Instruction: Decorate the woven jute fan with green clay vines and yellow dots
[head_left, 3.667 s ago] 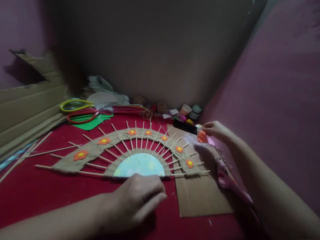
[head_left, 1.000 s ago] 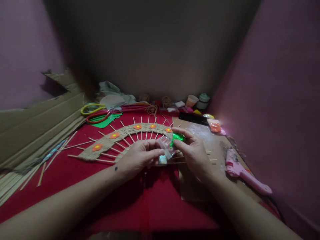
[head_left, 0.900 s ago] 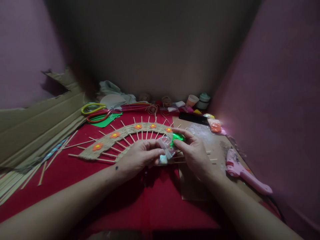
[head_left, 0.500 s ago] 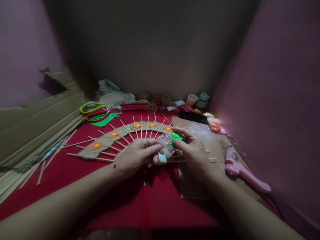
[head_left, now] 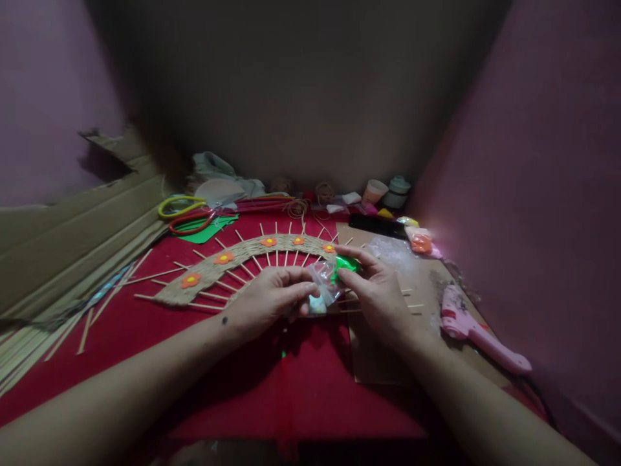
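Between my two hands is a small clear plastic bag (head_left: 328, 275) with a bright green lump (head_left: 345, 265) in it, which looks like soft clay. My left hand (head_left: 276, 294) pinches the bag's clear end between thumb and fingers. With thumb and fingers my right hand (head_left: 376, 285) grips the green end. A pale blue-white piece (head_left: 317, 305) shows just under the left fingertips; whether it is held I cannot tell. Behind the hands lies a woven twine arch on thin sticks (head_left: 247, 249), bearing orange felt-like flowers (head_left: 224, 258) with yellow centres. My hands and the bag cover part of its right side.
A pink glue gun (head_left: 480, 330) rests at right on a cardboard sheet (head_left: 378, 362). Scissors (head_left: 189, 220) and green sheets (head_left: 208, 230) are at back left. A cup (head_left: 374, 191) and twine balls (head_left: 324, 192) stand along the back. Folded cardboard (head_left: 72, 233) and loose strips line the left.
The whole view has shifted slightly, so everything sits a little further right. Both hands keep nearly the same hold on the bag with the green lump.
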`<state>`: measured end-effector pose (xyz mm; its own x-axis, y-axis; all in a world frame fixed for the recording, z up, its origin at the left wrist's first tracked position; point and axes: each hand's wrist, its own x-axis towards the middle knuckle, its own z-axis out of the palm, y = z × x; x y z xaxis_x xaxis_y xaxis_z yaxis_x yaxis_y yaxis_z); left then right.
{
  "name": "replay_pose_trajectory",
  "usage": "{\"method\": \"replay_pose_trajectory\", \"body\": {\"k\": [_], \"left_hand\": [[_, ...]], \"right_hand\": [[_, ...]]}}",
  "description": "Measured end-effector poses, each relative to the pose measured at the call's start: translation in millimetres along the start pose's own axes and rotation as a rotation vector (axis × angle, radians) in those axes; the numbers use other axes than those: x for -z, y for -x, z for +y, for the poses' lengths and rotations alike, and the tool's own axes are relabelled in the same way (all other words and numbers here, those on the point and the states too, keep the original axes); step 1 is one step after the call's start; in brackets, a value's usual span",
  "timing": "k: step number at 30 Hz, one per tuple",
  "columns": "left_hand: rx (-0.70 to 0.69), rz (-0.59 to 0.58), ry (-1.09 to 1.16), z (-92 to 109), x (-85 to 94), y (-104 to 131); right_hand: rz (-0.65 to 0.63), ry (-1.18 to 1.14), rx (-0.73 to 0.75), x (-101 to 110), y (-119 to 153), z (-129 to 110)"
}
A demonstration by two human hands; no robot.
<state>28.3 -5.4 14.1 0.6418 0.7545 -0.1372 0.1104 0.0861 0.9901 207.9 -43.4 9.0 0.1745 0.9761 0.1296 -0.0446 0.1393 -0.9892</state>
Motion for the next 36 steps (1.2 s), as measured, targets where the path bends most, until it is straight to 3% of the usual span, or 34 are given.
{"method": "replay_pose_trajectory", "body": {"k": [9,18,22,24,29,36], "left_hand": [[-0.016,-0.021,-0.002,-2,-0.9,1],[0.007,0.01,0.026,-3,-2.9,-1],[-0.019,0.028,0.011,-1,-2.9,1],[-0.043,0.065,-0.058,3,-4.0,4],[-0.159,0.142,-0.169,11,-9.5,13],[-0.387,0.127,-0.416,11,-9.9,16]], "right_hand": [[0.005,0.041,0.089,1,-2,6],[0.006,0.249,0.346,-1,1,5],[-0.021,0.299,0.369,-1,1,5],[-0.02,0.38,0.429,-1,3,3],[0.03,0.799,0.82,-8,22,-7],[-0.055,0.913,0.813,-14,29,-7]]}}
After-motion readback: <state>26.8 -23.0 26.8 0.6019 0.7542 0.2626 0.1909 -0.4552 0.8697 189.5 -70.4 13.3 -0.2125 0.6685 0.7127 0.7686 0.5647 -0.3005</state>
